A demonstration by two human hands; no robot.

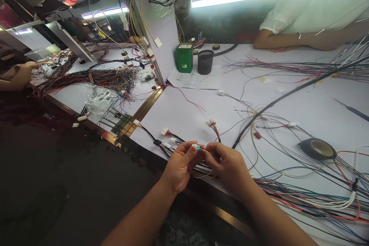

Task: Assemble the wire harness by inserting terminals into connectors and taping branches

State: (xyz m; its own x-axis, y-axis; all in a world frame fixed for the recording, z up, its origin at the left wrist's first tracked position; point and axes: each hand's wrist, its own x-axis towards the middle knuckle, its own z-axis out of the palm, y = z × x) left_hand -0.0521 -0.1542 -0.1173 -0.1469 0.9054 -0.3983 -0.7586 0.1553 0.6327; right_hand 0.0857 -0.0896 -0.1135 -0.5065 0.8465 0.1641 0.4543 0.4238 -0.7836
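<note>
We pinch a small teal connector between left hand and right hand at the near edge of the white table, right fingers on a thin wire at the connector's end. Loose white connectors on short leads lie just beyond the hands, a black tape roll sits to the right among spread coloured wires, and a thick black cable crosses the table. Farther back we see a green box beside a black mesh cup, plus another person's arm resting on the far side.
</note>
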